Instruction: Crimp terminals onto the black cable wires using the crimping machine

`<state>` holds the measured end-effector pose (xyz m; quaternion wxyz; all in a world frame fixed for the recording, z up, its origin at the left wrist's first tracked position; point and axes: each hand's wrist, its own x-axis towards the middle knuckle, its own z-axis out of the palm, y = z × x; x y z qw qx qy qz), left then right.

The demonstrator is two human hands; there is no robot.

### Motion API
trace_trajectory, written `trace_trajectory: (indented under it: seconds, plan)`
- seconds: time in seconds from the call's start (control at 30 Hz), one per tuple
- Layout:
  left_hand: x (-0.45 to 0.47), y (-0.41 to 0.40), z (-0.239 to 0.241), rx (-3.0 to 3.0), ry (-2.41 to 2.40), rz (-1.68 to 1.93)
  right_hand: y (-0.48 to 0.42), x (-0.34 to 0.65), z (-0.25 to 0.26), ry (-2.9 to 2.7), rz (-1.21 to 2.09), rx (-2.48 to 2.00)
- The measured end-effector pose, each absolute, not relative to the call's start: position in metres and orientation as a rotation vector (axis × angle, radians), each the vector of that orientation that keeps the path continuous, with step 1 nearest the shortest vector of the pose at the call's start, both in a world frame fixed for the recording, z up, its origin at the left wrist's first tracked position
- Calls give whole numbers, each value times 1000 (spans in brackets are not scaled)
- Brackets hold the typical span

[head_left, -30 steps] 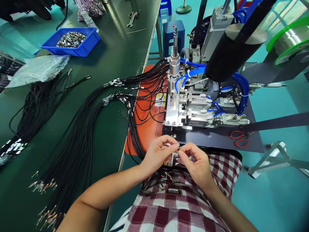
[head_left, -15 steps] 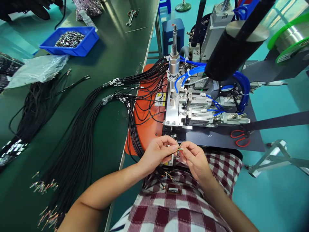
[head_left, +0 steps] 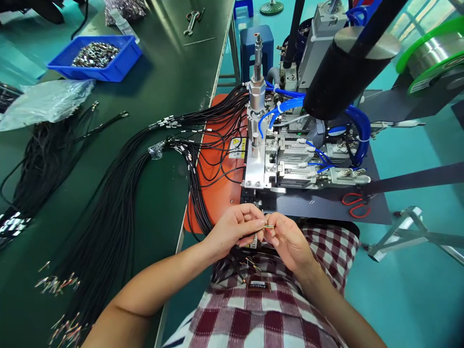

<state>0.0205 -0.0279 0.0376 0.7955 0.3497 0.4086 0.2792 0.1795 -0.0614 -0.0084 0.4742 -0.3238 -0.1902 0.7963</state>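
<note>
Between my two hands, in front of the machine, are the thin coloured wires [head_left: 268, 226] at a black cable's end. My left hand [head_left: 239, 224] pinches the cable just behind these wires with thumb and fingers. From the other side, my right hand [head_left: 288, 237] has its thumb and fingertips closed on the wire ends. Green, whitish and red strands show between the fingertips. More black cables hang over my lap, their bare coloured wire ends [head_left: 252, 263] lying against the checked apron [head_left: 253, 309].
A machine [head_left: 290, 159] with blue air hoses stands ahead, beside an orange board [head_left: 217, 193] crossed by cables. Black cable bundles [head_left: 112, 208] lie on the green table. A blue tray [head_left: 126, 55] holds small metal parts. Red-handled scissors [head_left: 357, 205] rest right of the machine.
The view has shifted slightly, so the surroundings sit a little further left. My right fingers have shifted on the wires, and more of the coloured strands now shows.
</note>
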Motion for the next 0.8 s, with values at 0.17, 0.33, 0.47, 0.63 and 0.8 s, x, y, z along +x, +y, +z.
trace_trajectory:
  seconds: [0.17,0.33,0.47,0.63,0.8]
  plan:
    - [21,-27,38,743,870,598,-60,179,-5,-468,1933,-802]
    - [21,-26,37,737,872,605,-62,177,-7,-502,1902,-811]
    - [20,-27,35,728,858,598,-64,173,-10,-502,1854,-852]
    - [20,-28,34,722,837,603,-65,171,-9,-492,1852,-884]
    - [20,-27,34,722,827,615,-66,175,-6,-515,1884,-895]
